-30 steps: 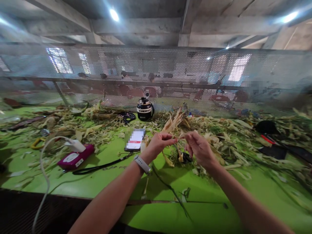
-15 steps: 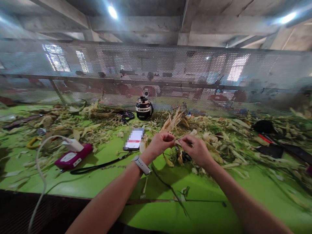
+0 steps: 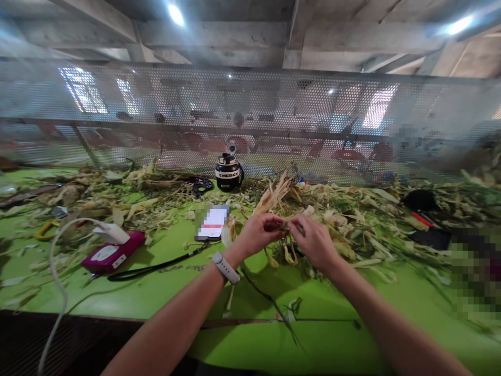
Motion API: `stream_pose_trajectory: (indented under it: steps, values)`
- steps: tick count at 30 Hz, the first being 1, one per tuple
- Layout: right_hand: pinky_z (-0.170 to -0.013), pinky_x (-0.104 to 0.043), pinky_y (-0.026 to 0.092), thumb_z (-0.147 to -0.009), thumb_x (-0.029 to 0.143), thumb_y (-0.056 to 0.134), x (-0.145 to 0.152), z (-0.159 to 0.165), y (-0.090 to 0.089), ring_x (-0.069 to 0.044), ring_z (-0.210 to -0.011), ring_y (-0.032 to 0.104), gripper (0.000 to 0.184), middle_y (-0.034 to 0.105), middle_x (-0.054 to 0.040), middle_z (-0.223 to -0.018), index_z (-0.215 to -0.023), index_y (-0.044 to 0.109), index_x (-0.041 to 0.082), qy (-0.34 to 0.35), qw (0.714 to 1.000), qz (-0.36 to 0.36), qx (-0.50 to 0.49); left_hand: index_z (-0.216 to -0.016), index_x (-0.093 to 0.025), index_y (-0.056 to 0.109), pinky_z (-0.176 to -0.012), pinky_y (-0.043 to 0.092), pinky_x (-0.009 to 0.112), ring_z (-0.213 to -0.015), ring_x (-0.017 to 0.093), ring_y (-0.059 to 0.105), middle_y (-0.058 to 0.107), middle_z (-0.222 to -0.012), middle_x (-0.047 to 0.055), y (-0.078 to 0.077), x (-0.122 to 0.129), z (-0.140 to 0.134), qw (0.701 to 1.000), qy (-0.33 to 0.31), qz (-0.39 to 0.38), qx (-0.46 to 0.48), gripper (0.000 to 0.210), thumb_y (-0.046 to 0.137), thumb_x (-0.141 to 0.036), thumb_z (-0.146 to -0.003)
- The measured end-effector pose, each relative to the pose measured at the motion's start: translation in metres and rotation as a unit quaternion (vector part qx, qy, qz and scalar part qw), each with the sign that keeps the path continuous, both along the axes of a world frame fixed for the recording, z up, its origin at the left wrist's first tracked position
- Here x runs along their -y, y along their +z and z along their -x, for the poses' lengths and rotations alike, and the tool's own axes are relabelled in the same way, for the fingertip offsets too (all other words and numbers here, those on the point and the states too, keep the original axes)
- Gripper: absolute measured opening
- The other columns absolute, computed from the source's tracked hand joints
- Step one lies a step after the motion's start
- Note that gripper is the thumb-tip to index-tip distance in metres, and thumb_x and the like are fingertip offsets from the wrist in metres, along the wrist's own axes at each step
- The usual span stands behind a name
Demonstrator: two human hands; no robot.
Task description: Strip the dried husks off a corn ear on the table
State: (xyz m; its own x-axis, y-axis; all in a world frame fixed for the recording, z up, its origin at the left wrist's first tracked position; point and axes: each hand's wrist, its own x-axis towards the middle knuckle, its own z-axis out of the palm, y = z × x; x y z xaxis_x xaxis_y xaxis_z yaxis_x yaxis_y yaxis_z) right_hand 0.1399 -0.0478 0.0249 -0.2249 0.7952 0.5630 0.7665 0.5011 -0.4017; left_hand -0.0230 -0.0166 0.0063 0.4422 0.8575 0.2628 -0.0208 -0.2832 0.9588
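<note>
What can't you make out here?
In the head view:
Small brownish plant piece between bare left hand and bare right hand: fingers cover most.
Text on the black rectangular phone: too small.
Far end of thin white cable: cut by bottom edge.
Shapes behind the grey perforated screen: blurred.

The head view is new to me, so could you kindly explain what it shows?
There is no machine here: a person wears the camera on their head, looking forward and down at their own bare hands. The left hand, with a pale wristband at the wrist, and the right hand meet at the fingertips, apparently pinching a small plant piece, too small to identify. On the green table lie scattered dry plant strips, a lit phone and a magenta box; a black bottle stands behind them.
</note>
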Motion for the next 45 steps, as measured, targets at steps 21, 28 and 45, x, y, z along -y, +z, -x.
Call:
stream_pose_trajectory:
  steps: [21,28,45]
  values:
    - [-0.064,-0.03,0.041,-0.089,0.032,0.041,-0.004,0.0,-0.002,-0.018,-0.065,0.058,0.017,0.059,0.0003,-0.067,-0.101,0.044,0.021,0.059,0.99,0.064,-0.112,-0.091,-0.011,0.065,-0.07,0.05,0.026,-0.071,0.013,0.062,0.069,-0.079,0.005,0.003,0.006,-0.003,0.999,0.005,0.002,0.038,0.033,0.075,-0.025,-0.063]
    - [-0.071,-0.032,0.042,-0.087,0.037,0.047,-0.002,0.002,-0.001,-0.02,-0.074,0.06,0.025,0.063,-0.0013,-0.072,-0.105,0.047,0.02,0.031,0.995,0.024,-0.094,-0.088,-0.013,0.064,-0.072,0.049,0.026,-0.073,0.013,0.063,0.07,-0.079,0.004,0.001,0.004,-0.004,0.997,0.019,0.029,0.076,0.032,0.075,-0.027,-0.062]
    - [-0.08,-0.035,0.038,-0.083,0.017,0.047,-0.002,0.002,0.0,-0.021,-0.084,0.056,0.018,0.062,-0.0053,-0.083,-0.099,0.055,0.019,0.03,0.997,-0.055,-0.045,-0.088,-0.013,0.066,-0.06,0.044,0.022,-0.061,0.01,0.058,0.069,-0.07,0.002,-0.002,0.001,-0.004,0.995,0.04,0.026,0.09,0.033,0.076,-0.028,-0.06]
